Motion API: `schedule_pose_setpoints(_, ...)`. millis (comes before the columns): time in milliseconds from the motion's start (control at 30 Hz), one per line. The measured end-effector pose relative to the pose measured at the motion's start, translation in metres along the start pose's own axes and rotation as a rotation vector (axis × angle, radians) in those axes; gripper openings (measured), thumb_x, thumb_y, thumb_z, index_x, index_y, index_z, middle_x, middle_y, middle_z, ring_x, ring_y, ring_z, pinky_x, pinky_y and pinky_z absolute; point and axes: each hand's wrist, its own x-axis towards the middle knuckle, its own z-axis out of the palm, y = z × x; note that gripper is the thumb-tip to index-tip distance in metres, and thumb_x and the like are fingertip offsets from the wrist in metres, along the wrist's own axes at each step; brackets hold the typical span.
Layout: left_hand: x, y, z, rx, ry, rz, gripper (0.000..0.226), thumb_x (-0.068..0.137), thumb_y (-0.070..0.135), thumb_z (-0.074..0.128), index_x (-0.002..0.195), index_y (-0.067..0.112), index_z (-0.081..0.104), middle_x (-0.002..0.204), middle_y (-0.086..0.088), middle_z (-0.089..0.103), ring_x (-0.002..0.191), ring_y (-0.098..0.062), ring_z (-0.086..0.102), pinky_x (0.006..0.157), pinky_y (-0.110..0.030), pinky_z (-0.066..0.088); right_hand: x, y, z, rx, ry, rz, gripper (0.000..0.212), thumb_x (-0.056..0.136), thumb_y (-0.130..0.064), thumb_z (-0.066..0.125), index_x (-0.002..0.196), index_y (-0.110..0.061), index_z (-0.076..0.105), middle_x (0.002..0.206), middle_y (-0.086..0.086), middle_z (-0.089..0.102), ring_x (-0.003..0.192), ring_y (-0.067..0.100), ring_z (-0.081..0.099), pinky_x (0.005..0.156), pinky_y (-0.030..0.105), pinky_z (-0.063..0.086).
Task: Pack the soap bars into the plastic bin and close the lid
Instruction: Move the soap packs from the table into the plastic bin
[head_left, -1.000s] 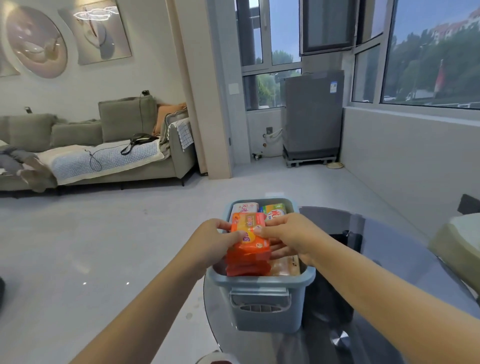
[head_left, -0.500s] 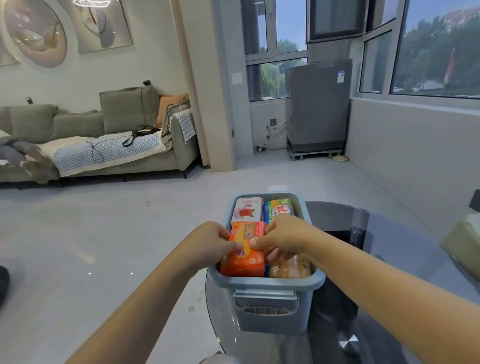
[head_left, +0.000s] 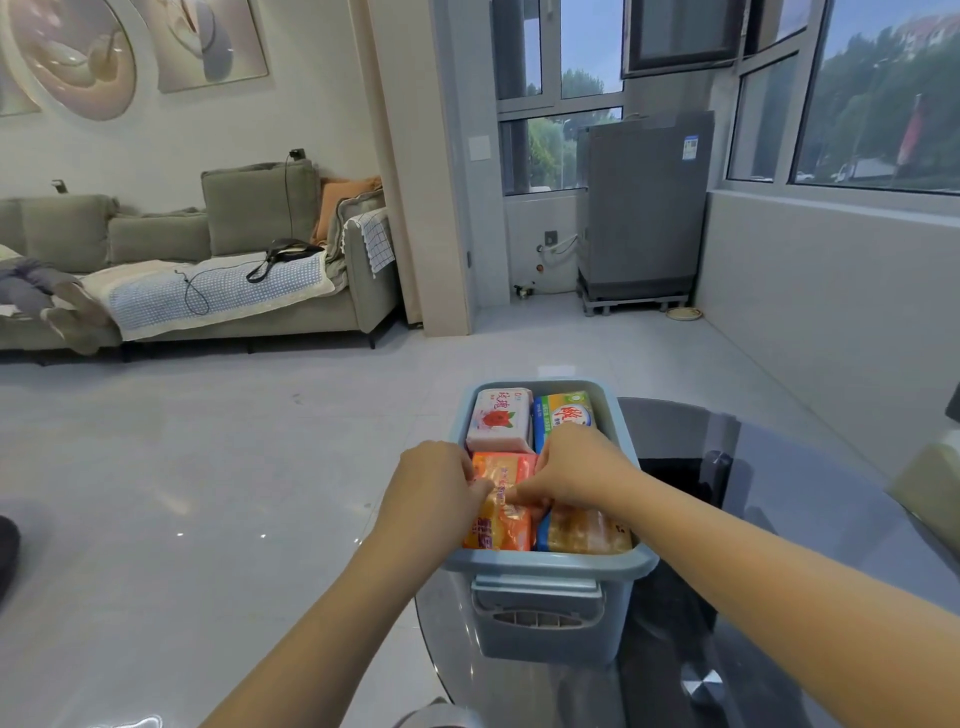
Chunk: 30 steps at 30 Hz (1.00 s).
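Observation:
A blue plastic bin (head_left: 550, 566) stands open on the edge of a dark glass table (head_left: 779, 519). Inside lie a white-and-pink soap bar (head_left: 500, 420) at far left, a green-and-blue soap bar (head_left: 563, 413) at far right, an orange soap bar (head_left: 501, 525) at near left and a yellow-brown soap bar (head_left: 584, 532) at near right. My left hand (head_left: 434, 493) and my right hand (head_left: 579, 470) both press on the orange soap bar, fingertips meeting on its top. No lid is in view.
The bin's near handle (head_left: 537, 603) faces me. A pale chair (head_left: 930, 488) sits at the table's right edge. Beyond lie a tiled floor, a green sofa (head_left: 208, 280) at left and a grey appliance (head_left: 641, 208) under the windows.
The orange soap bar was held upright above the bin; it has come down and now lies flat in the near left corner, with both hands lowered onto it.

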Motion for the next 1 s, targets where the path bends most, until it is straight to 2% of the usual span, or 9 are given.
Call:
schedule_pose_setpoints(100, -0.002, -0.003, 0.001, -0.126, 0.064, -0.004, 0.025, 0.086, 0.034, 0.063, 0.102, 0.016, 0.068, 0.103, -0.002, 0.067, 0.079, -0.009, 0.056, 0.061, -0.016, 0.040, 0.000, 0.003, 0.002, 0.046, 0.032, -0.045, 0.032, 0.075, -0.044, 0.069, 0.084, -0.014, 0.069, 0.071, -0.003, 0.070, 0.072, 0.010, 0.066, 0.076, 0.031, 0.055)
schedule_pose_setpoints(267, -0.004, -0.011, 0.012, -0.253, 0.076, -0.011, 0.029, 0.086, 0.036, 0.062, 0.112, 0.024, 0.061, 0.118, -0.002, 0.053, 0.095, -0.011, 0.054, 0.073, -0.020, 0.044, -0.017, 0.012, -0.001, 0.276, 0.071, -0.133, 0.012, 0.078, -0.039, 0.067, 0.081, -0.033, 0.058, 0.072, -0.014, 0.063, 0.056, 0.000, 0.063, 0.053, 0.014, 0.044)
schedule_pose_setpoints(333, -0.003, -0.014, 0.016, -0.310, 0.098, -0.025, 0.030, 0.086, 0.035, 0.063, 0.114, 0.024, 0.060, 0.122, -0.003, 0.052, 0.105, -0.014, 0.054, 0.081, -0.025, 0.048, -0.030, 0.018, -0.003, 0.317, 0.112, -0.158, 0.011, 0.081, -0.037, 0.065, 0.076, -0.037, 0.055, 0.074, -0.015, 0.064, 0.062, -0.002, 0.063, 0.051, 0.011, 0.041)
schedule_pose_setpoints(433, -0.002, -0.016, 0.022, -0.424, 0.092, -0.096, 0.036, 0.089, 0.035, 0.059, 0.123, 0.025, 0.055, 0.132, -0.003, 0.050, 0.117, -0.018, 0.051, 0.096, -0.036, 0.049, -0.054, 0.028, 0.000, 0.321, 0.197, -0.220, 0.012, 0.085, -0.036, 0.060, 0.075, -0.040, 0.054, 0.078, -0.018, 0.062, 0.073, -0.004, 0.060, 0.056, 0.008, 0.041)
schedule_pose_setpoints(533, -0.003, -0.016, 0.023, -0.660, -0.020, -0.223, 0.046, 0.091, 0.040, 0.053, 0.135, 0.029, 0.042, 0.136, -0.003, 0.051, 0.113, -0.021, 0.057, 0.092, -0.043, 0.053, -0.074, 0.038, 0.011, 0.242, 0.208, -0.310, 0.005, 0.085, -0.040, 0.058, 0.086, -0.042, 0.054, 0.085, -0.022, 0.059, 0.084, -0.003, 0.058, 0.069, 0.012, 0.048)
schedule_pose_setpoints(700, -0.006, -0.005, 0.025, -0.853, -0.153, -0.349, 0.065, 0.089, 0.044, 0.054, 0.145, 0.032, 0.022, 0.136, -0.004, 0.051, 0.109, -0.025, 0.062, 0.088, -0.046, 0.055, -0.074, 0.058, 0.011, 0.140, 0.306, -0.400, 0.024, 0.084, -0.044, 0.057, 0.107, -0.036, 0.057, 0.094, -0.028, 0.052, 0.093, -0.007, 0.047, 0.077, 0.007, 0.034)
schedule_pose_setpoints(767, -0.012, 0.006, 0.032, -0.910, -0.136, -0.342, 0.060, 0.090, 0.039, 0.056, 0.142, 0.031, 0.027, 0.128, -0.003, 0.057, 0.103, -0.022, 0.065, 0.084, -0.044, 0.057, -0.070, 0.072, 0.005, 0.116, 0.371, -0.400, 0.025, 0.083, -0.042, 0.058, 0.107, -0.033, 0.060, 0.099, -0.024, 0.054, 0.096, -0.007, 0.042, 0.083, 0.012, 0.031)
schedule_pose_setpoints(867, -0.024, 0.031, 0.048, -1.010, -0.104, -0.290, 0.044, 0.089, 0.027, 0.058, 0.128, 0.029, 0.038, 0.115, -0.001, 0.064, 0.088, -0.014, 0.069, 0.059, -0.026, 0.059, -0.065, 0.099, -0.009, 0.161, 0.524, -0.302, 0.026, 0.082, -0.033, 0.062, 0.108, -0.028, 0.062, 0.105, -0.014, 0.053, 0.104, 0.004, 0.035, 0.094, 0.030, 0.029)
schedule_pose_setpoints(1000, -0.038, 0.077, 0.068, -1.119, -0.145, -0.282, 0.082, 0.089, 0.021, 0.055, 0.149, 0.031, 0.000, 0.152, -0.002, 0.031, 0.121, -0.023, 0.054, 0.091, -0.041, 0.053, -0.064, 0.135, -0.022, 0.269, 0.582, 0.029, 0.044, 0.084, -0.030, 0.061, 0.125, -0.018, 0.052, 0.125, 0.008, 0.052, 0.118, 0.024, 0.037, 0.098, 0.041, 0.032)
